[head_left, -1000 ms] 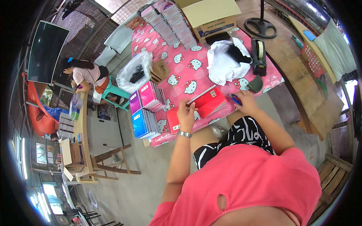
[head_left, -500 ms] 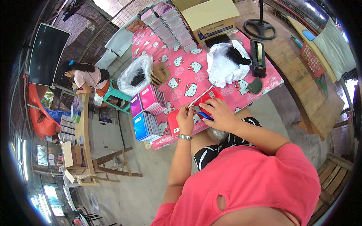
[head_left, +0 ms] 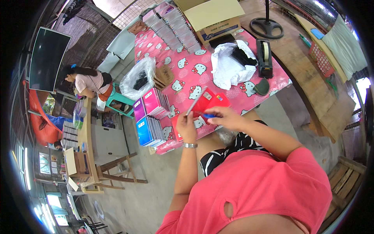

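Observation:
A red spiral notebook [head_left: 213, 100] is tilted up over the near edge of a pink patterned tablecloth. My left hand [head_left: 186, 126] grips it at the lower end of its wire spiral. In my right hand [head_left: 228, 118] is a blue-handled pair of pliers [head_left: 209, 116], its jaws near that spiral end and partly hidden. More red cover [head_left: 178, 137] lies beneath my left hand. To the left stand stacks of blue notebooks [head_left: 145, 132], pink notebooks [head_left: 153, 99] and purple notebooks [head_left: 139, 110].
A plastic bag [head_left: 126, 85] of black coils and a cardboard piece [head_left: 165, 73] sit left. Beyond are notebook stacks [head_left: 171, 29] and a carton [head_left: 220, 29]. White wrapping [head_left: 224, 72], a tape dispenser [head_left: 265, 62] and a dark green object [head_left: 262, 88] lie right. A person [head_left: 87, 80] works far left.
The red notebook has tipped up, its spiral now steeper. My left hand has shifted slightly left and down; my right hand has drawn back a little, its fingers more curled around the pliers.

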Tool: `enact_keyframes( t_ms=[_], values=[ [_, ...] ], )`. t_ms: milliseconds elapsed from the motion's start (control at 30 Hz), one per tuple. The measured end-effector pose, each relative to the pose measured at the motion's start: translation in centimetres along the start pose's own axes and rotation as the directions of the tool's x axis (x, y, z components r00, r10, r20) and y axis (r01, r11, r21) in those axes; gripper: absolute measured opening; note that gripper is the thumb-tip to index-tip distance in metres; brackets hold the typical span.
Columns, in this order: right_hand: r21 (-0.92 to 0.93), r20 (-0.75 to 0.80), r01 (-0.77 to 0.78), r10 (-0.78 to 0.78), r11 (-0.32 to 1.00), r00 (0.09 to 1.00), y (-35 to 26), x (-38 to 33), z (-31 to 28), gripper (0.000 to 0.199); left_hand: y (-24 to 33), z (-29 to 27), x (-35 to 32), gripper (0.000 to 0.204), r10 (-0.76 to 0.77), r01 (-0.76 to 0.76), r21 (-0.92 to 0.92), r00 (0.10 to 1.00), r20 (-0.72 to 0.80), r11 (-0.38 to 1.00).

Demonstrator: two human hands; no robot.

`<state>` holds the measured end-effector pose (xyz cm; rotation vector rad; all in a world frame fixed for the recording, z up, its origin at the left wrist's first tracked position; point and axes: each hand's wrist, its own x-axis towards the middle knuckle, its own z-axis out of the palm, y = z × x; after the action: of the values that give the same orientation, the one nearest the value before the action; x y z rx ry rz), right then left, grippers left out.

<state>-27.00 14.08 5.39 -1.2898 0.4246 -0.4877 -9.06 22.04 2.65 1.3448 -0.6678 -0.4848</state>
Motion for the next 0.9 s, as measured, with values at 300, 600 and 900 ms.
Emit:
enact_keyframes(
  t_ms=[300,600,900],
  values=[
    [-0.93,-0.281,-0.174,-0.321,0.325,0.904,6.3,-1.1,-11.7,0.053,-1.2,-10.7,-2.3,0.024,-0.164,0.138,-0.097,0.921,-0.353,0.986],
    [-0.944,-0.309,-0.143,-0.648,0.296,0.697,-0.2,10.1,-19.2,0.021,-5.6,-12.1,-2.6,0.028,0.113,0.132,0.562,0.918,-0.38,0.816],
    [-0.819,-0.46,-0.567,-0.49,-0.089,0.741,2.7,14.2,-23.2,0.014,-4.4,-10.8,-3.4,0.03,0.038,0.234,0.61,0.917,-0.398,0.757]
  ],
)
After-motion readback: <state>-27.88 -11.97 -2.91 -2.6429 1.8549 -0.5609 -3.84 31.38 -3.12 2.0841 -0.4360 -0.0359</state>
